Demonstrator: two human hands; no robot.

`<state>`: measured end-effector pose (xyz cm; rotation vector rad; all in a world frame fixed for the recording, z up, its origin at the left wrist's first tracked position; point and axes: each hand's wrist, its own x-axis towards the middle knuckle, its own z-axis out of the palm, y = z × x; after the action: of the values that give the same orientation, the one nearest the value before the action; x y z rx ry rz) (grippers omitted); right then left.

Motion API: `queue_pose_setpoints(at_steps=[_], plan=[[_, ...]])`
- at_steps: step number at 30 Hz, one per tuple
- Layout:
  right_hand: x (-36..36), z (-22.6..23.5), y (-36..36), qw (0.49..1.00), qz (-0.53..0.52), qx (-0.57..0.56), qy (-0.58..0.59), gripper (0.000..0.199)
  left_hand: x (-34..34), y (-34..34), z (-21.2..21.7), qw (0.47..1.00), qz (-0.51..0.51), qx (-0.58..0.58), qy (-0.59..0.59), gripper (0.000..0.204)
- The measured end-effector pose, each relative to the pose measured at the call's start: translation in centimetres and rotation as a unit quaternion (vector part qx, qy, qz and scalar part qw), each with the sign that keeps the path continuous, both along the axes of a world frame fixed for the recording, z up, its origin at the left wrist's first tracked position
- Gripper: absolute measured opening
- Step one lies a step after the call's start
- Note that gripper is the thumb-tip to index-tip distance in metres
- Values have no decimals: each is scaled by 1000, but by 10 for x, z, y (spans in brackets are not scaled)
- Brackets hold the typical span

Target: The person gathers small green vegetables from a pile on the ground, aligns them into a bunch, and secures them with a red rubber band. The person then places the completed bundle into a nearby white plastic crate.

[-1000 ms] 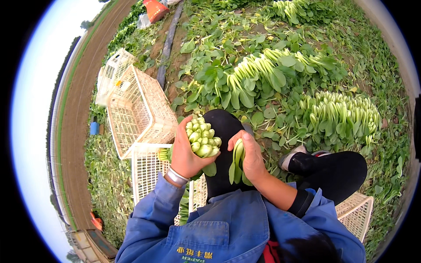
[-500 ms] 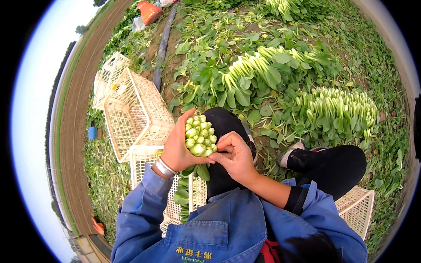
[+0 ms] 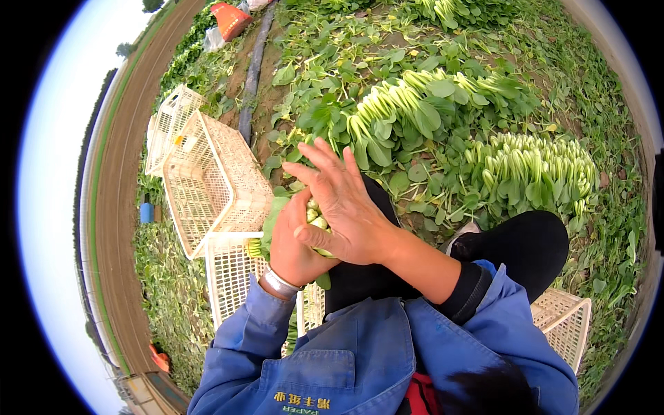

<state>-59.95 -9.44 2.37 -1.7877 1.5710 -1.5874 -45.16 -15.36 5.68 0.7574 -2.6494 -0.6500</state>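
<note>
A bunch of bok choy [image 3: 318, 221] is gripped in my left hand [image 3: 285, 242], its pale green stem ends showing between my two hands. Over those ends lies my right hand [image 3: 349, 211], fingers stretched and spread, the palm turned to the bunch. My right hand covers much of the bunch, and whether the palm presses on it I cannot tell. Some green leaves stick out beside my left hand. Below it stands a cream plastic crate [image 3: 232, 273] with bok choy in it, partly hidden by my left arm.
Two more cream crates lie tipped at the left, the nearer crate [image 3: 238, 176] open. Ahead, a long row of bok choy [image 3: 404, 104] lies on leaf-strewn ground, with another pile [image 3: 536, 166] at the right. Another crate [image 3: 564, 321] sits beside my right leg. A dark hose [image 3: 254, 76] runs forward.
My right hand has gone from pinching at the bunch's edge to spreading flat over the stem ends. My left hand has turned the bunch and moved slightly right.
</note>
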Motion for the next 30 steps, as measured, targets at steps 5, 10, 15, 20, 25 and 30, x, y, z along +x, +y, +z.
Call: queue_pose_setpoints(at_steps=[5, 10, 15, 20, 25, 30], plan=[[19, 8, -4, 998, 6, 39, -43, 83, -13, 13, 6, 990, 22, 106, 94, 96], [-96, 18, 90, 991, 14, -38, -126, 34, -8, 22, -1, 997, 50, 62, -3, 99], [-238, -168, 327, 735, -574, 310, -186, 13, -19, 26, -2, 993, 70, 95, 20, 102], [-169, -343, 400, 643, -572, 507, -52, 18, -14, 23, -7, 995, 75, 67, 0, 109], [-157, -361, 394, 592, -649, 474, -52, 9, -17, 27, -5, 996, 66, 56, -2, 110], [-162, -330, 402, 631, -635, 429, -123, 11, -22, 24, -10, 998, 32, 40, 26, 113]])
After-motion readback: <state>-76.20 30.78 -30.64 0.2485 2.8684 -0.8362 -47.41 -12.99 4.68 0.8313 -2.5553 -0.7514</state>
